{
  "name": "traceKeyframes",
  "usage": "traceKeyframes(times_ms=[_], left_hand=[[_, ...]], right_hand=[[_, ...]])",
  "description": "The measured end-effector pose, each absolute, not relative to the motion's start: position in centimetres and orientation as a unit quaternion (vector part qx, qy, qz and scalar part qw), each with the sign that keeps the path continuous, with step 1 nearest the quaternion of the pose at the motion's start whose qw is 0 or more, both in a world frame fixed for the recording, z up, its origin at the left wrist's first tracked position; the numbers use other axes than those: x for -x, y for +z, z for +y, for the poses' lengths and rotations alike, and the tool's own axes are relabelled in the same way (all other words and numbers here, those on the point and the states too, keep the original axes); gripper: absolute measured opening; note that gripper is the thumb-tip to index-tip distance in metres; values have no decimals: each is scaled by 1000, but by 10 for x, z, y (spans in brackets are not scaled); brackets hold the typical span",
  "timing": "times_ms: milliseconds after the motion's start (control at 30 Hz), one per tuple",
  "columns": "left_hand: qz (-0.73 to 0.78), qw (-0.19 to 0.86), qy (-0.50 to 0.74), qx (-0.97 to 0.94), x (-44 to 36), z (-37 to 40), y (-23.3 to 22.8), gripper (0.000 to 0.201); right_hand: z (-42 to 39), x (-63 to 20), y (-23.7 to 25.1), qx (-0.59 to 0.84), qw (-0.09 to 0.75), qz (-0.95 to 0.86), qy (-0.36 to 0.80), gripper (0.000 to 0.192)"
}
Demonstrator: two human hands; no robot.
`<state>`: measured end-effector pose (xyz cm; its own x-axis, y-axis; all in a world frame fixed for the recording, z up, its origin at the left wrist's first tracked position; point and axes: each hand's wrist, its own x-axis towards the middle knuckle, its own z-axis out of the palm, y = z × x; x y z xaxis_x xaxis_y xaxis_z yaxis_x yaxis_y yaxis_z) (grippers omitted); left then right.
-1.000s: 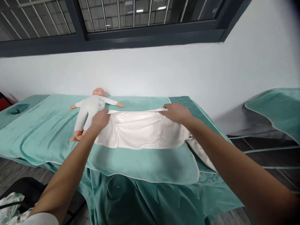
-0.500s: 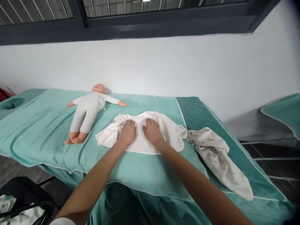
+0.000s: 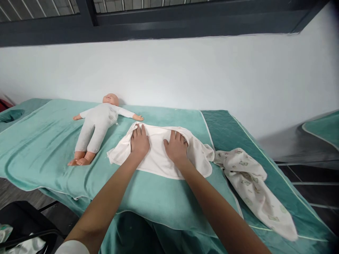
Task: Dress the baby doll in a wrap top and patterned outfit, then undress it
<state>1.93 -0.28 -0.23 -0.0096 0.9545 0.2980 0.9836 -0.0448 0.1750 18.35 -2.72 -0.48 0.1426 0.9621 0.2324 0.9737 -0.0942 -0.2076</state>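
A white baby garment lies spread flat on the teal towel covering a table. My left hand presses flat on its left half, fingers apart. On the right half rests my right hand, palm down and also flat. A baby doll in a pale one-piece lies on its back to the left, arms out, head toward the wall. Its right arm nearly reaches the garment's top edge.
A printed cloth trails off the garment's right side toward the table's front right edge. The white wall runs behind the table. A black chair with fabric on it stands at lower left. Another teal-covered surface shows at far right.
A second ago my hands held the garment's far edge, wide apart. They let go, came together on its middle, and have now slid a little outward and toward the wall, flattening it.
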Motion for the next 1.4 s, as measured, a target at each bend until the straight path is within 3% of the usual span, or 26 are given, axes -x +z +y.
traceKeyframes(times_ms=[333, 633, 967, 1233, 1400], left_hand=[[-680, 28, -229, 696, -34, 29, 10, 65], [-625, 5, -244, 742, -27, 54, -16, 63], [-619, 59, -266, 736, -25, 50, -15, 66], [-634, 19, -278, 721, -27, 64, -22, 62], [-615, 52, -323, 718, -27, 68, -24, 63]], right_hand=[[-6, -192, -4, 748, 144, -648, -6, 60], [11, -211, -17, 737, 163, -656, -8, 64], [21, -216, -18, 712, 180, -677, -32, 64], [39, -226, -28, 721, 168, -672, 6, 63], [36, -224, -30, 713, 183, -676, -26, 65]])
